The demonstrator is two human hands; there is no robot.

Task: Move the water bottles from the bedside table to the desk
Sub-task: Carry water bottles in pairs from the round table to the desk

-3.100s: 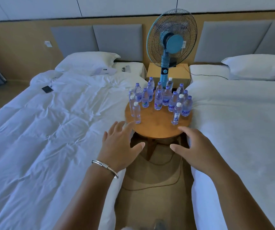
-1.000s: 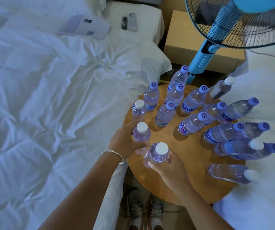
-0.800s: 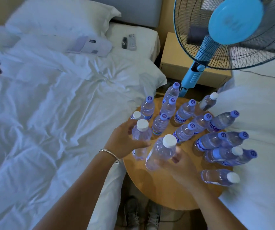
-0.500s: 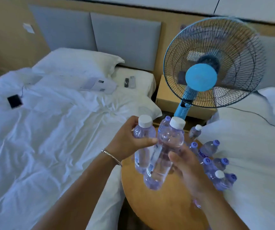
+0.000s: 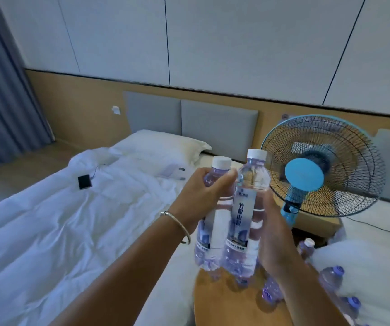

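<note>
While both arms are raised in front of the chest, each hand holds 1 water bottle upright, clear of the round wooden bedside table (image 5: pixel 215 300) below. The left hand (image 5: pixel 198 196) wraps the left bottle (image 5: pixel 209 234) high up, just under its white cap: the thumb crosses the front of the shoulder and the fingers curl round the far side, so the labelled body hangs free beneath the palm. The right hand (image 5: pixel 274 234) grips the right bottle (image 5: pixel 243 220) lower down, along its side; the palm lies against the label and the fingers pass behind the bottle, mostly hidden, while the neck and white cap stand above the hand. The 2 bottles are pressed side by side, touching, the right one slightly nearer and taller in view. A thin metal bracelet (image 5: pixel 177 222) circles the left wrist. Several more bottles (image 5: pixel 329 278) with purple or white caps remain at the table's right edge, partly hidden behind the right forearm. A blue standing fan (image 5: pixel 311 170) faces the room just behind the table, in front of a low wooden nightstand (image 5: pixel 316 222). To the left lies a bed with a rumpled white duvet (image 5: pixel 71 231), a pillow (image 5: pixel 161 147) and a small black device (image 5: pixel 84 182) on a cable.
</note>
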